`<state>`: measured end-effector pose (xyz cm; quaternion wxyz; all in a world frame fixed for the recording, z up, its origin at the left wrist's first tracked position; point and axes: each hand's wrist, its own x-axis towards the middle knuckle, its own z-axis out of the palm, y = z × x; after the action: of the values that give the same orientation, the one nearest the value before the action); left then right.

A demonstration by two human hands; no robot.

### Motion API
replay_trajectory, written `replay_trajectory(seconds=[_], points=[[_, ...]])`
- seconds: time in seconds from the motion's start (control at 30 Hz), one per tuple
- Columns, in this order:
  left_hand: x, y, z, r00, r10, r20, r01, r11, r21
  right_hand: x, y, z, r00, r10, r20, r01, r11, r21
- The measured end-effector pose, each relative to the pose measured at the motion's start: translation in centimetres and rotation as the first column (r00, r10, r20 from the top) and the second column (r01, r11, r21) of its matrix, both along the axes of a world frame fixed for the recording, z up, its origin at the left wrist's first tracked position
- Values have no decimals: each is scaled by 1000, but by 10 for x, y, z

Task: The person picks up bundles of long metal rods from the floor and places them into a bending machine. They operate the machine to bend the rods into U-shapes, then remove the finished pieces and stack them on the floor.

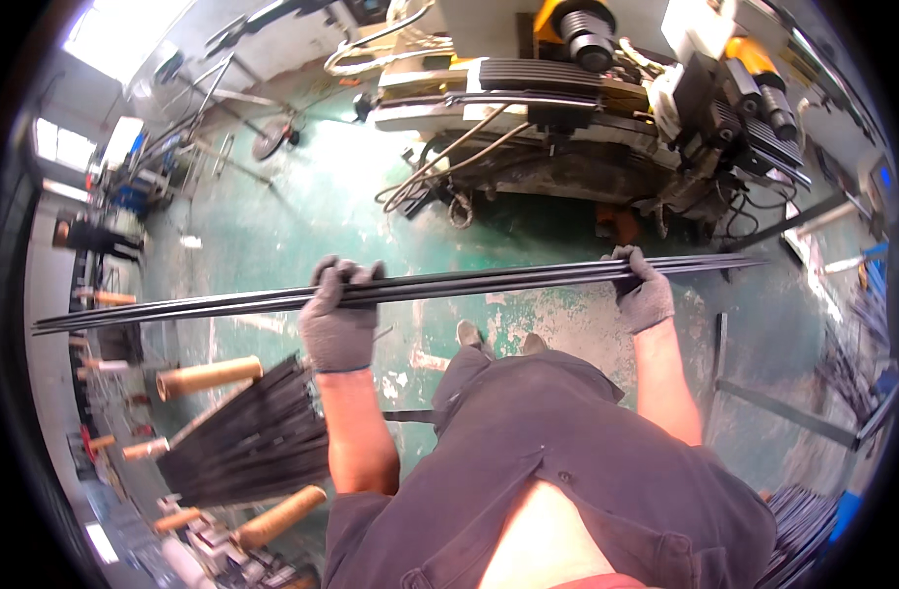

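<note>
A bundle of long, thin dark strips stretches almost across the whole view in front of me, held level above the floor. My left hand, in a grey glove, is closed round the bundle left of its middle. Nearer the right end, my right hand, gloved the same way, grips it too. The strips lie close together, with narrow gaps showing between some of them. At the left their ends fan slightly apart. I cannot make out what the strips are for or their exact material.
A large machine with cables stands ahead. At the lower left, more dark strips lie on a rack with cardboard-coloured rollers. A metal frame stands at right, near further strips. Another person is at far left.
</note>
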<state>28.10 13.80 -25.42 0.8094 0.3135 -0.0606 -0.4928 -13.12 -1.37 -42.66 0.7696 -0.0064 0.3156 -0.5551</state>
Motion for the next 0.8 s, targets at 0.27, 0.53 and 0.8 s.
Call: replay_trajectory(seconds=[0.27,0.53,0.8], points=[[148,-115,16,983,-107,151,143,957,-251,-81,-112,34,849,-446,-283,405,894,-192],[170,-271,-73,990,-82,113,74,994,78,76,-185,94,854,-407,-324,373,913,-165],[155,-364,-93,941,-296,-164,310,948,67,22,-297,81,494,-369,-787,542,839,-53]])
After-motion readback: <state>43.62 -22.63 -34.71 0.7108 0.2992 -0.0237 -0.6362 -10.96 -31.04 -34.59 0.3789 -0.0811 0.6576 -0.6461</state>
